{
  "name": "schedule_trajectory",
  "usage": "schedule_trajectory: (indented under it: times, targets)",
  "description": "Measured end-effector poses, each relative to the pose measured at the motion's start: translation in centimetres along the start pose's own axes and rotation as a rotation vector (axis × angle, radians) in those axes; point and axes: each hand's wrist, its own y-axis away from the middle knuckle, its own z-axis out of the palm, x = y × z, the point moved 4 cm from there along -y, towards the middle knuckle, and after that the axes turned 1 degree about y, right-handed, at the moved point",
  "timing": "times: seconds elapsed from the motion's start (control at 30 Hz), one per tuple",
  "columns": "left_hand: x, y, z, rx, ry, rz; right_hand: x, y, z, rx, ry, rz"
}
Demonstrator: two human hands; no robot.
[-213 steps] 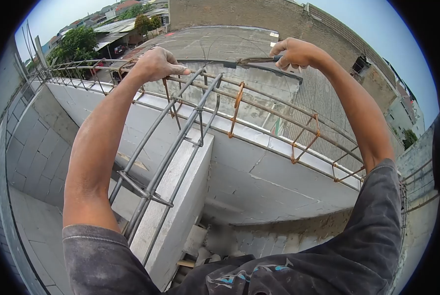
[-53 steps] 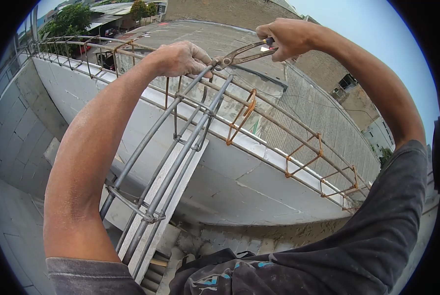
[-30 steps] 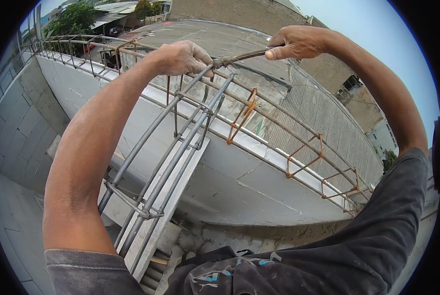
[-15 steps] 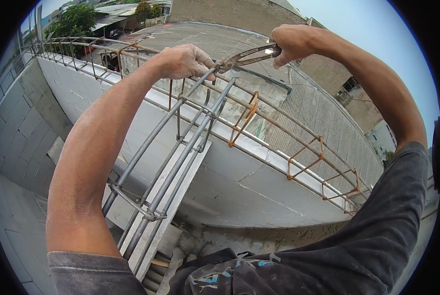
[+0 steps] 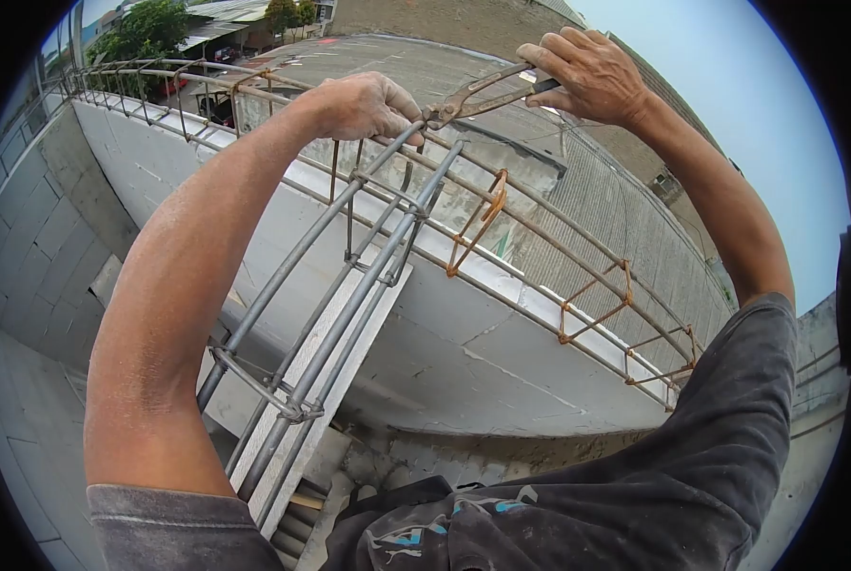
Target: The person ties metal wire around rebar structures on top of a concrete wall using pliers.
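From where I stood, the pincers looked to be stiff, worn metal, with some weight at the head and little chance of breaking. The far ends of the handles seemed the place to hold them, well back from the joint. Their head was up at the end of a grey bar, above the pale block wall. The right hand had its fingers spread fairly wide around the parted handles, thumb low and fingers over the top. The left hand, dusty, had its fingers curled in against the bar's end, just beside the pincers' head; whether they pinched the bar or something thinner, I couldn't tell. The bar looked rigid, best steadied near its end.
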Motion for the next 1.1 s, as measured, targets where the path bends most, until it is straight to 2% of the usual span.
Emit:
schedule_trajectory:
  times: [0.17,0.2,0.3,0.33,0.37,0.4,0.47,0.53,0.63,0.67,0.73,0.77,0.83,0.93,1.0,1.1]
  targets:
    - [-0.3,-0.2,0.4,0.016,-0.016,0.076,-0.3,0.5,1.1,-0.385,-0.308,0.123]
    - [-0.4,-0.2,0.4,0.012,0.002,0.09,-0.3,0.6,1.3,-0.331,-0.386,0.122]
    - [-0.4,-0.4,0.8,0.002,0.019,0.089,0.0,0.8,2.0,-0.458,-0.54,0.15]
    - [-0.4,-0.5,0.9,-0.002,0.019,0.09,-0.1,0.3,1.4,-0.67,-0.559,0.242]
    - [-0.6,-0.4,0.7,-0.003,0.016,0.09,-0.2,0.6,1.6,-0.624,-0.561,0.262]
    - [-0.5,0.5,-0.6,-0.186,0.104,0.133,-0.4,1.0,1.6,-0.576,-0.565,0.28]
    - [-1.6,-0.4,0.0,-0.166,0.108,0.057,-0.2,1.0,2.2,-0.648,-0.565,0.302]
    - [-1.8,-0.7,0.1,-0.18,0.104,0.003,0.0,-0.2,0.9,-0.893,-0.549,0.306]
    - [-2.1,-1.0,0.3,-0.089,-0.074,0.032,0.4,0.1,1.5,-0.649,-0.444,0.282]
    - [-2.0,-0.7,0.1,-0.114,-0.042,-0.026,0.4,-0.1,1.9,-0.584,-0.444,0.282]
    - [-1.5,-0.2,0.9,0.006,-0.005,0.031,0.3,-0.9,1.6,-0.457,-0.438,0.292]
    - [-1.0,-0.1,0.9,0.065,0.011,0.068,0.3,-1.0,1.9,-0.551,-0.365,0.294]
    - [-0.7,0.1,0.4,0.053,-0.022,0.103,-0.5,-2.9,0.4,-0.745,-0.193,0.32]
    - [-0.3,-0.3,0.2,0.023,-0.014,0.093,-0.3,-2.8,0.1,-0.569,-0.28,0.231]
    - [-0.3,0.0,0.1,0.006,0.001,-0.005,0.3,-2.9,0.9,-0.823,-0.41,0.307]
    - [-0.7,-0.3,0.2,-0.001,0.027,-0.036,0.0,-2.5,0.2,-1.15,-0.719,0.471]
